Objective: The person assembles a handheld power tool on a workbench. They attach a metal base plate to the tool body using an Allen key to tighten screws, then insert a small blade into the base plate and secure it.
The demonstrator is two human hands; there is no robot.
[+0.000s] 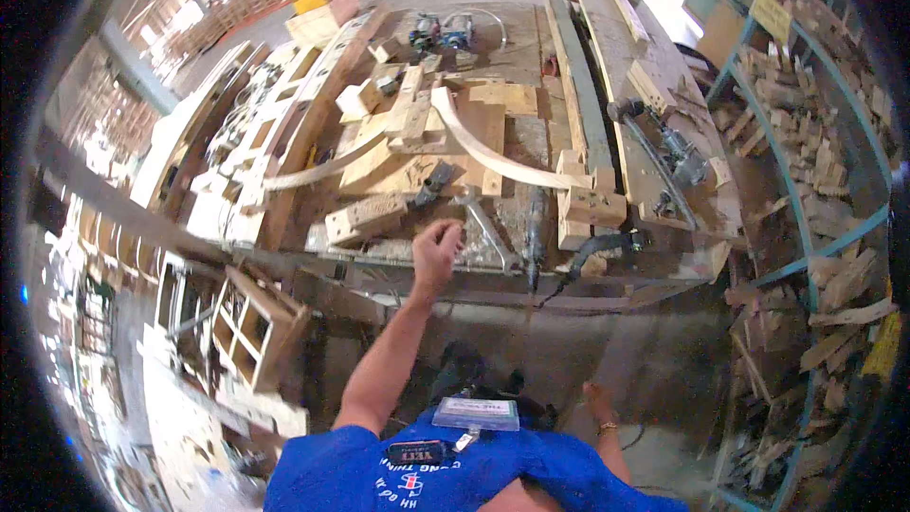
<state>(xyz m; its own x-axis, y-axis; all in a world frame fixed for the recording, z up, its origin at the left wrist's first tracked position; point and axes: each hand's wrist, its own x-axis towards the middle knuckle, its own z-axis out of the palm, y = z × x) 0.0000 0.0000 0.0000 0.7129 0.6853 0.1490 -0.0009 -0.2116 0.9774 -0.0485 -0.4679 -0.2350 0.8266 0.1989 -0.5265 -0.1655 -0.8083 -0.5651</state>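
Note:
My left hand (437,251) is over the front edge of the wooden workbench (517,123), its fingers curled in. Whether they hold anything small is hidden. Just beyond it lie a metal wrench (490,231) and a wooden block (365,219) with a dark metal piece (433,184) at its end. Down beside my body on the right hangs my right hand (597,400), a band on its wrist; its fingers are too blurred to read. A curved wooden strip (485,157) reaches toward a block (594,204), and another curved strip (327,171) runs left.
A slim dark tool (535,237) and a black tool (597,248) lie along the front edge. Power tools (443,32) sit at the back; another (678,154) rests on the right-hand board. A blue-framed rack (796,180) of wood offcuts stands right, a wooden frame (248,327) lower left.

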